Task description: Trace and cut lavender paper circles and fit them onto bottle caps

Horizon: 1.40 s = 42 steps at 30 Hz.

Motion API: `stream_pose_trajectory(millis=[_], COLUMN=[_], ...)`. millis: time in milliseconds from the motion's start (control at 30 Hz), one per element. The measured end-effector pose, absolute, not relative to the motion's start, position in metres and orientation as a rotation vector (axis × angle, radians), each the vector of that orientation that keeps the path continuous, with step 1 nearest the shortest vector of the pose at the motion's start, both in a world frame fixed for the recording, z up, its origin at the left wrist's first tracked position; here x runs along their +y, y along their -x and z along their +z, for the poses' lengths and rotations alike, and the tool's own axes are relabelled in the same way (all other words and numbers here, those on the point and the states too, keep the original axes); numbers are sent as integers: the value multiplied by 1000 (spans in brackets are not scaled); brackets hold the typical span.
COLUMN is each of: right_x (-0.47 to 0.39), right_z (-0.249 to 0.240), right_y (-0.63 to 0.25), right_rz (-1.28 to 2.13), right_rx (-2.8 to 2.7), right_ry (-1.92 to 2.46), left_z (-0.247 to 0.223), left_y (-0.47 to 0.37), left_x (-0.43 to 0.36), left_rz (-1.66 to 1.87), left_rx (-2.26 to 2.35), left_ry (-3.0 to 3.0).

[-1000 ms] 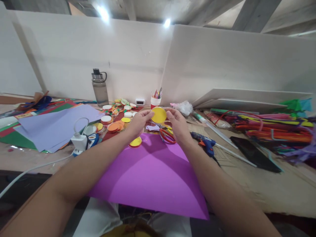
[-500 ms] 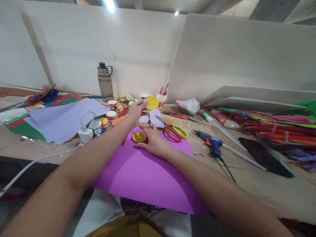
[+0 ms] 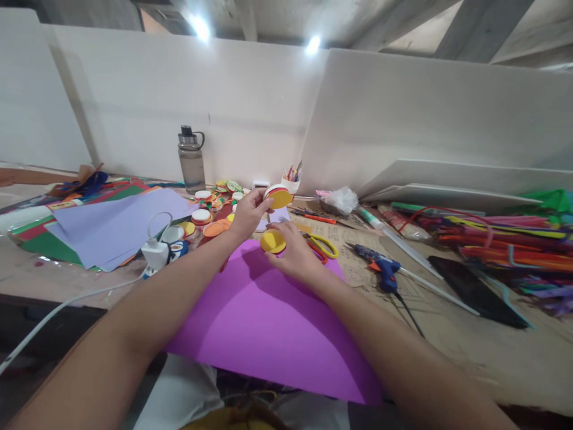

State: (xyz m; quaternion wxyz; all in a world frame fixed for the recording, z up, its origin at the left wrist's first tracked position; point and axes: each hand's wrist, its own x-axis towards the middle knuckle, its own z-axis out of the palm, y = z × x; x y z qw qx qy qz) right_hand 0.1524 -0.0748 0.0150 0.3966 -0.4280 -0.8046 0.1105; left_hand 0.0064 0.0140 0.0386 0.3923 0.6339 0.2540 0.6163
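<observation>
My left hand (image 3: 250, 212) is closed on a round disc (image 3: 280, 198) with a yellow face and a red and white edge, held up and tilted above the table. Just below it, my right hand (image 3: 293, 251) grips a second yellow disc (image 3: 273, 240) by its side, over the far part of a purple sheet (image 3: 268, 322). Beyond my right fingers lie scissors (image 3: 323, 245) with yellow and red handles, partly covered by the hand. Several layered paper discs (image 3: 201, 216) in white, red, orange and yellow sit left of my left hand.
A blue glue gun (image 3: 380, 266) with a cord lies to the right, near a dark flat object (image 3: 477, 292) and bundled coloured strips (image 3: 505, 239). Lilac paper sheets (image 3: 125, 218), a white plug adapter (image 3: 156, 254) and a water bottle (image 3: 191, 164) are left. A pen cup (image 3: 290, 182) stands behind.
My right hand has lifted its yellow disc off the purple sheet and moved it right, closer to my left hand. The left hand's disc has tilted, showing its red and white edge.
</observation>
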Motion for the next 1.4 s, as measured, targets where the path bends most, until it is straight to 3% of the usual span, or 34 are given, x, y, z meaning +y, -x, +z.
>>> stream_pose_trajectory(millis=[400, 567, 733, 1067, 1400], right_x=[-72, -56, -58, -56, -61], right_z=[28, 32, 39, 38, 41], right_y=[-165, -178, -185, -187, -187], right_rz=[608, 441, 410, 471, 440], right_rx=[-2040, -1386, -1443, -1445, -1460], right_ry=[1289, 1291, 1018, 1075, 1096], left_z=[37, 39, 40, 46, 43], left_y=[-13, -18, -21, -18, -13], left_x=[9, 0, -6, -2, -2], left_rz=[1370, 1257, 1165, 1225, 1180], left_rx=[378, 321, 326, 525, 445], left_ry=[-1373, -1358, -1410, -1600, -1640])
